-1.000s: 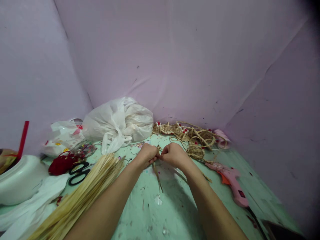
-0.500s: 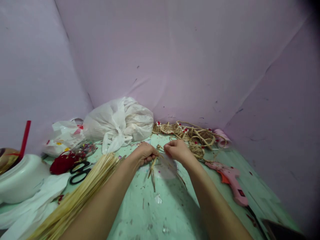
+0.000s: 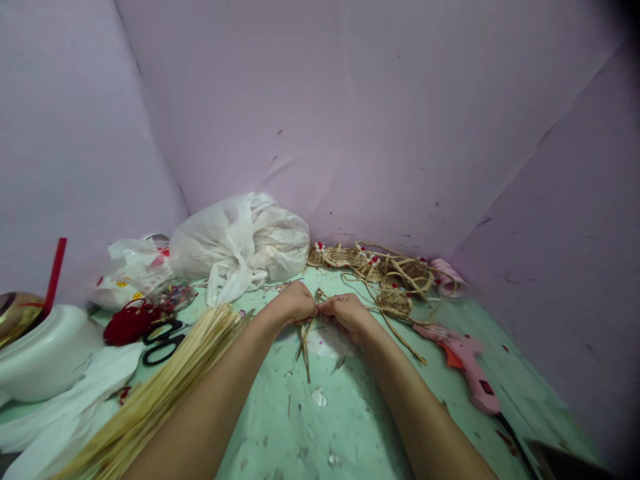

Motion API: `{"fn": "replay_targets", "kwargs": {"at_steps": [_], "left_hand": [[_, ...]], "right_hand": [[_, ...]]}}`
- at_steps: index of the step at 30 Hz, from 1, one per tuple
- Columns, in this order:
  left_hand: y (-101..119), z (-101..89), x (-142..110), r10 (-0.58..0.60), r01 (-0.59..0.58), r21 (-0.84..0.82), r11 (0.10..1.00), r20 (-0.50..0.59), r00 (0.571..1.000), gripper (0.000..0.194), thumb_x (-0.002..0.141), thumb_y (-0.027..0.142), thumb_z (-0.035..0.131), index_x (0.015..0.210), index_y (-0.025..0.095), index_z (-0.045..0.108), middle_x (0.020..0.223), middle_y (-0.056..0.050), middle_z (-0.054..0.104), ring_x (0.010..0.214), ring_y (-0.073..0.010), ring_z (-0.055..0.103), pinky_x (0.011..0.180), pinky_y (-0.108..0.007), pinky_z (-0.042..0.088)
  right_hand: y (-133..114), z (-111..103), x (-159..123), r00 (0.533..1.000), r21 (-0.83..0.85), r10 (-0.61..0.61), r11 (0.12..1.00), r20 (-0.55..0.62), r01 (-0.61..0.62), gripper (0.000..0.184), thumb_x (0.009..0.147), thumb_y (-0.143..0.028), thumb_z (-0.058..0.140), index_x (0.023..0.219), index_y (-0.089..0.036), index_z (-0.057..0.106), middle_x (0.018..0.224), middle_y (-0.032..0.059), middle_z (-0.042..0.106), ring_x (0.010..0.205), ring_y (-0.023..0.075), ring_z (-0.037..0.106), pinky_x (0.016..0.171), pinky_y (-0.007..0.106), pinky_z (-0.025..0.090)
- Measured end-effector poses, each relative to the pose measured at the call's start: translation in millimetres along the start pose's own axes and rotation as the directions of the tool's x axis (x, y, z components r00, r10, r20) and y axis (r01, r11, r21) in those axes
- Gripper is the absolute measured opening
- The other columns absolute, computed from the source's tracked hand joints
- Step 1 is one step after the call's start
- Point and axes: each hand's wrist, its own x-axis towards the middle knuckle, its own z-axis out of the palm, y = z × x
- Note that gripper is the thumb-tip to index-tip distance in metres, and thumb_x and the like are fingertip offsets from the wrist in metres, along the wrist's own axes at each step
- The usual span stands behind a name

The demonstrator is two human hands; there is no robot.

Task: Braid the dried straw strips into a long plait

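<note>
My left hand (image 3: 299,302) is closed on thin dried plant strands (image 3: 305,353), whose loose ends hang below it over the table. Fingertip to fingertip with it, my right hand (image 3: 345,312) pinches at the same small piece. A little knotted tuft of the strands shows just above the fingertips, and the rest is hidden by the fingers. Left of my left arm lies a bundle of pale dried straw (image 3: 195,360). Beyond my right hand are braided twine pieces (image 3: 395,300) with red and white beads and loose cord.
A pink glue gun (image 3: 473,373) with its cable lies at the right, near a spool of pink thread (image 3: 447,277). On the left are black-handled scissors (image 3: 163,347), red yarn (image 3: 127,323) and a white pot (image 3: 50,353). A white plastic bag (image 3: 245,243) rests against the wall.
My right hand has come in to meet the left at the strands, its fingers now touching there. A cord end now lies to the right of my right wrist. The view has shifted slightly.
</note>
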Motion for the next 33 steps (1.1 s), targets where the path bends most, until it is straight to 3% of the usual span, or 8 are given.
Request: {"fn": "replay_targets", "kwargs": {"at_steps": [6, 12, 15, 18, 23, 27, 30, 33], "left_hand": [[10.4, -4.8, -11.2, 0.014, 0.047, 0.279, 0.959, -0.210, 0.978, 0.004, 0.049, 0.018, 0.057, 0.051, 0.015, 0.058, 0.041, 0.000, 0.046, 0.053, -0.0147, 0.049, 0.047, -0.021, 0.030], [32.9, 9.8, -36.1, 0.097, -0.015, 0.392, 0.920, -0.189, 0.977, 0.012, 0.055, 0.026, 0.060, 0.062, 0.016, 0.062, 0.063, -0.009, 0.060, 0.069, -0.0210, 0.057, 0.054, -0.023, 0.035], [36.7, 24.0, -40.9, 0.151, -0.063, 0.398, 0.915, -0.194, 0.969, 0.014, 0.054, 0.022, 0.061, 0.067, 0.016, 0.063, 0.070, -0.011, 0.062, 0.074, -0.0221, 0.058, 0.058, -0.024, 0.037], [35.5, 22.8, -39.1, 0.166, -0.095, 0.363, 0.927, -0.171, 0.971, 0.011, 0.054, 0.019, 0.061, 0.064, 0.015, 0.062, 0.066, -0.010, 0.062, 0.070, -0.0218, 0.059, 0.056, -0.024, 0.038], [25.0, -7.7, -23.1, -0.076, 0.088, 0.046, 0.995, -0.216, 0.973, 0.010, 0.063, 0.018, 0.051, 0.060, 0.012, 0.059, 0.047, -0.005, 0.053, 0.044, -0.0128, 0.051, 0.042, -0.021, 0.031], [16.4, -10.6, -10.7, -0.223, 0.219, -0.408, 0.886, 0.039, 0.974, 0.011, 0.066, 0.009, 0.044, 0.066, 0.010, 0.056, 0.047, -0.001, 0.052, 0.032, -0.0051, 0.037, 0.033, -0.017, 0.023], [13.0, -1.9, -5.6, -0.161, 0.264, -0.526, 0.808, 0.234, 0.959, 0.014, 0.068, 0.006, 0.042, 0.061, 0.008, 0.054, 0.048, -0.002, 0.053, 0.033, -0.0033, 0.038, 0.031, -0.015, 0.024], [10.7, 3.6, -2.8, -0.141, 0.315, -0.564, 0.763, 0.331, 0.933, 0.018, 0.073, 0.007, 0.040, 0.060, 0.008, 0.052, 0.050, -0.004, 0.055, 0.035, -0.0034, 0.042, 0.033, -0.013, 0.029]], "right_hand": [[3.4, 1.2, 1.2, 0.999, 0.097, 0.037, 0.995, 0.023, -0.039, 0.013, 0.057, -0.013, 0.053, 0.046, -0.013, 0.049, 0.033, -0.0058, 0.037, 0.030, 0.0034, 0.021, 0.033, 0.021, 0.011], [9.0, -0.4, 3.9, 0.998, 0.202, 0.045, 0.978, 0.033, -0.051, 0.015, 0.055, -0.011, 0.051, 0.045, -0.015, 0.042, 0.031, -0.0073, 0.029, 0.030, 0.0035, 0.020, 0.034, 0.020, 0.011], [10.3, 0.0, 4.3, 0.998, 0.219, 0.055, 0.974, 0.000, -0.054, 0.012, 0.054, -0.008, 0.048, 0.046, -0.015, 0.042, 0.033, -0.0058, 0.034, 0.033, 0.0048, 0.027, 0.035, 0.020, 0.016], [8.5, -0.9, 2.3, 0.997, 0.223, 0.075, 0.972, 0.011, -0.076, 0.014, 0.055, -0.006, 0.046, 0.045, -0.016, 0.040, 0.032, -0.0061, 0.032, 0.032, 0.0049, 0.026, 0.035, 0.020, 0.017], [2.2, -6.2, -3.6, 0.985, 0.317, 0.017, 0.946, 0.169, -0.071, 0.013, 0.055, -0.001, 0.046, 0.047, -0.012, 0.049, 0.046, -0.0001, 0.051, 0.040, 0.0064, 0.042, 0.041, 0.018, 0.032], [1.7, -9.7, -3.8, 0.970, 0.360, -0.026, 0.931, 0.241, -0.064, 0.014, 0.055, 0.000, 0.049, 0.046, -0.010, 0.052, 0.052, 0.0021, 0.057, 0.048, 0.0070, 0.049, 0.047, 0.017, 0.036], [2.4, -10.2, -2.6, 0.965, 0.359, -0.021, 0.930, 0.263, -0.078, 0.014, 0.055, 0.000, 0.049, 0.049, -0.011, 0.054, 0.047, 0.0002, 0.055, 0.045, 0.0068, 0.048, 0.046, 0.017, 0.035], [2.8, -9.7, -2.0, 0.960, 0.361, -0.021, 0.929, 0.278, -0.084, 0.013, 0.054, -0.001, 0.049, 0.051, -0.012, 0.055, 0.043, -0.0010, 0.053, 0.043, 0.0075, 0.047, 0.046, 0.018, 0.036]]}}
